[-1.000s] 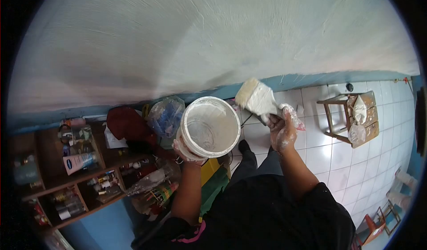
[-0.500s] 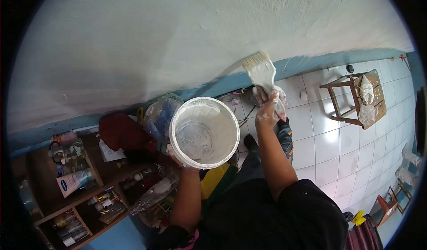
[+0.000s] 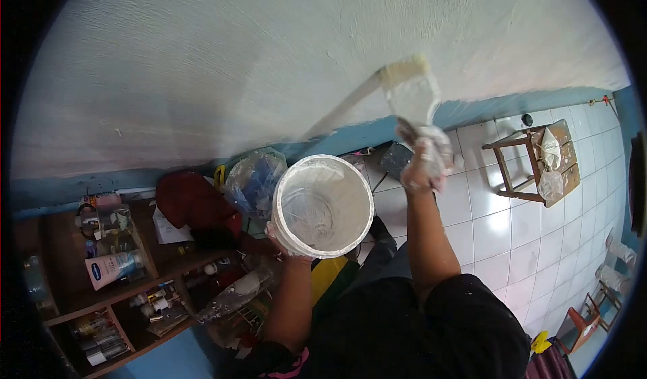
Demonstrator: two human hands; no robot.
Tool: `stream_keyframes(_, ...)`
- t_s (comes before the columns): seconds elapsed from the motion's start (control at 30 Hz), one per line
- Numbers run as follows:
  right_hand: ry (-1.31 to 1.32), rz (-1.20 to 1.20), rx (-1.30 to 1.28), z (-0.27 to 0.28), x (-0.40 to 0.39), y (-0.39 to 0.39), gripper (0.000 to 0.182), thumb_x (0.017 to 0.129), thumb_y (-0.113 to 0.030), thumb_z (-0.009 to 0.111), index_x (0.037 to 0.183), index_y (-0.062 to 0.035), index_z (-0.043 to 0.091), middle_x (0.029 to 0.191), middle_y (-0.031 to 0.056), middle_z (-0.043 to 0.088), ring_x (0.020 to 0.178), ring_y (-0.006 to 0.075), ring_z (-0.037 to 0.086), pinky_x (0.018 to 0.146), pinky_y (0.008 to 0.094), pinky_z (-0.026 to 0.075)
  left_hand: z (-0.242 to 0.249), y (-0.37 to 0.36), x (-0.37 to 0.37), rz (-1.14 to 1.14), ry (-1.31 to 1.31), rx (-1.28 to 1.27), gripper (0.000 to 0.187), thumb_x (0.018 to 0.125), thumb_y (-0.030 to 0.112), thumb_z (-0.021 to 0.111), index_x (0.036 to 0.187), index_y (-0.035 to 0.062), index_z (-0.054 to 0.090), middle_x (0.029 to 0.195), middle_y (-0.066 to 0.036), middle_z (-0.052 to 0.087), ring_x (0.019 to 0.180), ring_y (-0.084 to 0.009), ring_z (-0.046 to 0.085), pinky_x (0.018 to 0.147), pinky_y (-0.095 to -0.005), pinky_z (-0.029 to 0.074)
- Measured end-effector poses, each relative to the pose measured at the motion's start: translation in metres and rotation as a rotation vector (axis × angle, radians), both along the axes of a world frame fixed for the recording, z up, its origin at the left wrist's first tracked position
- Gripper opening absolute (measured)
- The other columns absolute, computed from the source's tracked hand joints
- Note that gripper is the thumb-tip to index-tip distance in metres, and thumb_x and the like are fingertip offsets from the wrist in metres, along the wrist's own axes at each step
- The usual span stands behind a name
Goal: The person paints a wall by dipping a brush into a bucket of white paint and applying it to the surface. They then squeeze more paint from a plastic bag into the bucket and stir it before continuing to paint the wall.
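Observation:
A wide flat paintbrush [image 3: 412, 99] with pale bristles is gripped in my right hand [image 3: 426, 163], its fingers wrapped round the handle along with a paint-smeared cloth or glove. The brush is blurred by motion, its bristles at or very near the white-painted wall [image 3: 283, 48]. My left hand [image 3: 286, 244] holds a white plastic bucket [image 3: 278, 210] by its lower left side, with the fingers partly hidden behind it. White paint residue streaks the inside of the bucket. Along the wall's lower edge runs a blue strip [image 3: 465, 112].
At left stands a wooden shelf unit [image 3: 87, 308] with bottles and a lotion tube [image 3: 113, 270]. A dark red cloth [image 3: 192, 200] and a plastic bag [image 3: 256, 180] lie by the wall. A paint-spotted wooden stool [image 3: 569, 173] stands on the white tiled floor [image 3: 488, 220].
The brush has moved up and to the right against the wall with my right hand. In view, the bucket sits slightly farther right and lower.

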State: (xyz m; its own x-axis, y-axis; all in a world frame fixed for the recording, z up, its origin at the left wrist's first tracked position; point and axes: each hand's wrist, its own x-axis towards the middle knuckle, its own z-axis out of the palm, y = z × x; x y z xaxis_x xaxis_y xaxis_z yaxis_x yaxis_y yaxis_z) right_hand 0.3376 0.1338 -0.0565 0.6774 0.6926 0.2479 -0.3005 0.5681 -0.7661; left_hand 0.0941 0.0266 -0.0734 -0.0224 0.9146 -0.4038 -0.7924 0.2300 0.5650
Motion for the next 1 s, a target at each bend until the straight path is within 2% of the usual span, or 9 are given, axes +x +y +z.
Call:
stream_keyframes(0.1,-0.231,0.012,-0.204,-0.098,-0.013,-0.015,0.017,0.089,-0.006,0.047,0.100,0.0036,0.054,0.092,0.0139,0.061,0.084,0.0203,0.061,0.074,0.0305,0.051,-0.010,-0.007,-0.002,0.005,-0.039,-0.058,0.085,0.071,0.072,0.033,0.138,0.0203,0.029,0.143,-0.010,0.025,0.129,-0.0354,0.026,0.101,-0.0565,0.026)
stream_keyframes(0.13,0.092,0.076,-0.274,-0.080,-0.020,-0.022,0.015,0.088,-0.004,0.048,0.098,0.0045,0.056,0.091,0.0127,0.061,0.082,0.0167,0.061,0.073,0.0281,0.050,-0.010,-0.006,-0.001,0.003,-0.058,-0.075,0.084,0.071,0.072,0.033,0.138,0.0206,0.029,0.143,-0.009,0.024,0.130,-0.0355,0.025,0.102,-0.0567,0.026)
stream_keyframes(0.27,0.139,0.081,-0.371,-0.072,-0.009,-0.016,0.017,0.087,-0.008,0.052,0.094,0.0071,0.056,0.086,0.0119,0.063,0.079,0.0157,0.062,0.070,0.0288,0.051,0.016,0.000,0.014,-0.037,-0.088,0.029,0.078,0.075,0.065,0.041,0.136,0.0166,0.033,0.139,-0.010,0.032,0.126,-0.0340,0.032,0.101,-0.0536,0.030)
stream_keyframes(0.43,0.080,0.081,-0.216,0.078,0.021,0.003,0.019,0.086,-0.008,0.051,0.093,0.0088,0.056,0.082,0.0139,0.063,0.073,0.0216,0.064,0.066,0.0336,0.054,0.017,-0.003,0.016,-0.088,-0.144,0.083,0.079,0.074,0.063,0.043,0.137,0.0176,0.031,0.140,-0.010,0.030,0.126,-0.0349,0.032,0.101,-0.0548,0.030)
stream_keyframes(0.57,-0.359,-0.143,0.281,0.093,0.048,0.004,0.020,0.083,-0.005,0.047,0.091,0.0103,0.057,0.082,0.0162,0.064,0.071,0.0277,0.065,0.065,0.0377,0.054,0.014,-0.001,0.023,-0.061,-0.140,0.043,0.079,0.074,0.062,0.044,0.137,0.0178,0.031,0.141,-0.010,0.029,0.126,-0.0349,0.032,0.100,-0.0552,0.031)
stream_keyframes(0.67,-0.312,-0.046,0.056,0.057,0.054,0.003,0.021,0.083,-0.007,0.046,0.088,0.0073,0.061,0.082,0.0145,0.065,0.077,0.0231,0.064,0.068,0.0328,0.051,0.029,0.004,0.039,-0.127,-0.044,0.049,0.090,0.069,0.075,0.033,0.139,0.0205,0.026,0.144,-0.009,0.023,0.130,-0.0345,0.025,0.102,-0.0554,0.027)
stream_keyframes(0.8,-0.291,0.078,-0.292,-0.044,0.067,-0.013,0.020,0.087,-0.014,0.052,0.092,0.0043,0.059,0.081,0.0104,0.063,0.073,0.0165,0.062,0.065,0.0291,0.051,0.020,0.001,0.046,-0.065,-0.145,0.020,0.084,0.071,0.066,0.046,0.137,0.0174,0.030,0.140,-0.011,0.029,0.126,-0.0354,0.031,0.100,-0.0560,0.030)
stream_keyframes(0.93,-0.017,0.138,-0.473,-0.035,0.106,-0.013,0.020,0.087,-0.015,0.054,0.092,0.0041,0.058,0.081,0.0080,0.063,0.068,0.0112,0.059,0.058,0.0247,0.050,0.036,0.008,0.067,-0.115,-0.127,0.115,0.087,0.069,0.067,0.049,0.137,0.0174,0.029,0.140,-0.012,0.029,0.126,-0.0359,0.031,0.100,-0.0567,0.030)
stream_keyframes(1.0,-0.130,0.055,-0.464,0.011,0.140,0.004,0.022,0.087,-0.016,0.055,0.094,0.0042,0.056,0.082,0.0094,0.063,0.067,0.0122,0.061,0.056,0.0247,0.052,0.044,0.012,0.081,-0.124,-0.127,0.154,0.088,0.068,0.067,0.050,0.138,0.0176,0.028,0.140,-0.013,0.029,0.126,-0.0363,0.031,0.099,-0.0570,0.031)
